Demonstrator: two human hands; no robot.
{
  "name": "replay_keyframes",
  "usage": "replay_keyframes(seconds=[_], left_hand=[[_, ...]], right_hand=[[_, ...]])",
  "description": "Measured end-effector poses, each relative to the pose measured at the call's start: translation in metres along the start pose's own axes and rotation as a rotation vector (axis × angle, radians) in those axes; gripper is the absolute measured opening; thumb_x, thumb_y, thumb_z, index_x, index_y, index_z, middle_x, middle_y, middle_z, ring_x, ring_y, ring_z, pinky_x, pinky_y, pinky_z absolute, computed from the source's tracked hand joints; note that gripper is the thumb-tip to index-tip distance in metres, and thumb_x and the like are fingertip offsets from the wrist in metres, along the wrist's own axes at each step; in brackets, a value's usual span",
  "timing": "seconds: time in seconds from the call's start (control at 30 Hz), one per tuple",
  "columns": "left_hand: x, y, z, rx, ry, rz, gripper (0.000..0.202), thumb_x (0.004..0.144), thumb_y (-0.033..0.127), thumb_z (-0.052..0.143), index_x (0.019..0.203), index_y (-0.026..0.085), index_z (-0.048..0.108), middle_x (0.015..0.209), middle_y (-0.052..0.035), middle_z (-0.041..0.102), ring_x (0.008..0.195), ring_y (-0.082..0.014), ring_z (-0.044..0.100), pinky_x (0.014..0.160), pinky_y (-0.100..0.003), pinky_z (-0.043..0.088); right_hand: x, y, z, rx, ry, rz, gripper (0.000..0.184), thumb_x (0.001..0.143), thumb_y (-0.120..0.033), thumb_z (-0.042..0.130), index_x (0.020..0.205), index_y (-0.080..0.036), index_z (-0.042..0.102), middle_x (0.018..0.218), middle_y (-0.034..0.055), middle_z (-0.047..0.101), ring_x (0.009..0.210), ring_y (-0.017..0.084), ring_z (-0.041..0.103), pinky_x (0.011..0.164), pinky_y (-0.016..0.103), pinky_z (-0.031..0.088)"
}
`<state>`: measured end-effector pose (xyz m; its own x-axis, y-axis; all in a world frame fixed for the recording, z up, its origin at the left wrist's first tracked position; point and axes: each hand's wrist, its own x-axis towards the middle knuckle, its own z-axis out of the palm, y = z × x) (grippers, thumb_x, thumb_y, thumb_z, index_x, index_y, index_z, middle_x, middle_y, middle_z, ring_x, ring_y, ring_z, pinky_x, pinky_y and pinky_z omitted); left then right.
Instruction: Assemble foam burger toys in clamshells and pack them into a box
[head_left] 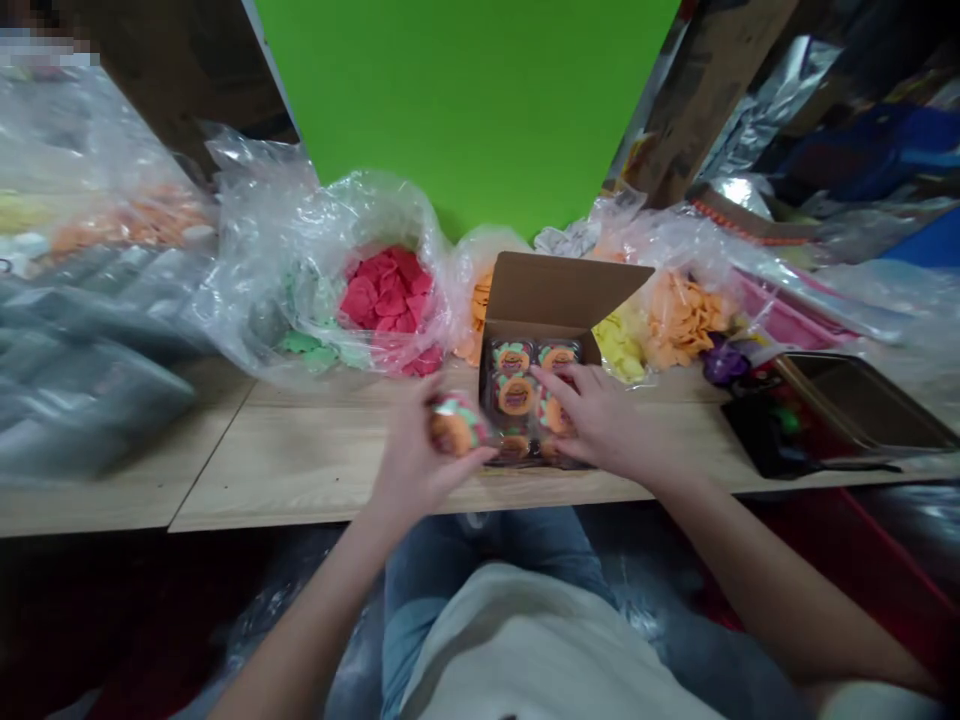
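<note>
My left hand (420, 450) is closed around a small clear pack (454, 425) with a round orange burger label, blurred by motion, just left of the box. An open brown cardboard box (566, 285) stands on the table with its lid raised at the back. Inside it sit several similar burger-label packs (515, 395) in two columns. My right hand (600, 415) reaches over the box's right side, its index finger and thumb spread over a pack (553, 412) in the right column. The fingers partly hide that pack.
Behind the box lie clear plastic bags with pink pieces (390, 290), green pieces (311, 350), yellow pieces (621, 345) and orange pieces (684, 315). Grey plastic-wrapped packs (90, 390) are at left. A black tray with a clear lid (862, 405) lies at right. A green panel (465, 110) rises behind.
</note>
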<state>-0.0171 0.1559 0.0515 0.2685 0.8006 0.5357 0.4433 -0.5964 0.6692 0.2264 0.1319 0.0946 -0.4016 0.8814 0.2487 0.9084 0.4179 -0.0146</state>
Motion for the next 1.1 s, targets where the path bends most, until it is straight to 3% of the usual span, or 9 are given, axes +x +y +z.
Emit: replay_keyframes(seconds=[0.13,0.33,0.47,0.57,0.63,0.73,0.83,0.97,1.1], left_hand=[[0.021,0.026,0.059,0.201,-0.241,0.132,0.073,0.065,0.047,0.067,0.124,0.016,0.038,0.113,-0.0133,0.05,0.109,-0.0288,0.045,0.092,-0.046,0.039],[0.019,0.023,0.064,0.342,-0.511,0.207,0.067,0.073,0.047,0.059,0.13,0.018,0.037,0.122,-0.0149,0.044,0.115,-0.0303,0.04,0.096,-0.047,0.035],[0.006,0.018,0.057,0.254,-0.401,0.145,0.079,0.074,0.047,0.058,0.138,0.02,0.021,0.142,-0.017,0.023,0.132,-0.0336,0.019,0.105,-0.052,0.021],[-0.016,0.004,0.058,0.042,-0.084,-0.122,0.065,0.083,0.037,0.049,0.139,0.022,0.018,0.143,-0.015,0.024,0.132,-0.0277,0.022,0.104,-0.049,0.024],[-0.034,-0.005,0.063,-0.154,0.026,-0.348,0.054,0.086,0.032,0.045,0.135,0.026,0.025,0.14,-0.0116,0.031,0.129,-0.0239,0.03,0.101,-0.045,0.031],[-0.054,-0.013,0.074,-0.38,-0.041,-0.507,0.045,0.086,0.031,0.045,0.13,0.026,0.036,0.137,-0.0093,0.037,0.125,-0.0222,0.037,0.101,-0.043,0.034],[-0.061,-0.014,0.086,-0.393,-0.072,-0.487,0.04,0.086,0.03,0.044,0.126,0.023,0.042,0.134,-0.0102,0.041,0.122,-0.0223,0.041,0.101,-0.043,0.034],[-0.062,-0.016,0.087,-0.365,-0.015,-0.463,0.044,0.087,0.029,0.043,0.129,0.024,0.035,0.131,-0.0118,0.042,0.118,-0.0212,0.045,0.097,-0.042,0.04],[-0.056,-0.021,0.066,-0.245,-0.264,-0.369,0.05,0.085,0.029,0.046,0.132,0.023,0.031,0.134,-0.0141,0.039,0.119,-0.0235,0.045,0.094,-0.043,0.042]], right_hand=[[-0.039,0.035,0.02,0.031,-0.09,0.044,0.083,0.069,-0.04,0.066,0.139,-0.023,0.025,0.125,0.0139,0.044,0.112,0.031,0.042,0.088,0.047,0.04],[-0.05,0.05,0.016,0.29,-0.122,0.031,0.075,0.074,-0.042,0.061,0.137,-0.022,0.026,0.131,0.0121,0.04,0.12,0.027,0.038,0.097,0.044,0.036],[-0.057,0.067,0.015,0.432,-0.082,0.066,0.066,0.075,-0.04,0.059,0.134,-0.024,0.033,0.13,0.0106,0.041,0.118,0.027,0.039,0.097,0.044,0.037],[-0.074,0.084,0.027,0.567,0.169,0.389,0.042,0.079,-0.039,0.054,0.117,-0.021,0.051,0.11,0.011,0.052,0.103,0.024,0.05,0.086,0.042,0.044],[-0.089,0.087,0.042,0.774,0.248,0.615,0.03,0.079,-0.04,0.053,0.1,-0.02,0.057,0.095,0.0076,0.056,0.087,0.021,0.054,0.074,0.037,0.048],[-0.101,0.071,0.069,1.199,0.186,0.722,0.029,0.079,-0.041,0.054,0.1,-0.022,0.055,0.097,0.0047,0.059,0.087,0.018,0.055,0.074,0.034,0.049],[-0.1,0.045,0.091,1.389,0.287,0.722,0.031,0.082,-0.036,0.051,0.11,-0.022,0.049,0.108,0.0057,0.057,0.098,0.018,0.054,0.083,0.036,0.047],[-0.099,0.029,0.106,1.216,0.418,0.685,0.029,0.087,-0.033,0.042,0.112,-0.021,0.048,0.112,0.0089,0.056,0.102,0.02,0.054,0.088,0.04,0.045],[-0.11,0.038,0.111,0.843,0.411,0.475,0.031,0.089,-0.028,0.038,0.118,-0.021,0.049,0.122,0.0104,0.05,0.115,0.021,0.045,0.098,0.043,0.037]])
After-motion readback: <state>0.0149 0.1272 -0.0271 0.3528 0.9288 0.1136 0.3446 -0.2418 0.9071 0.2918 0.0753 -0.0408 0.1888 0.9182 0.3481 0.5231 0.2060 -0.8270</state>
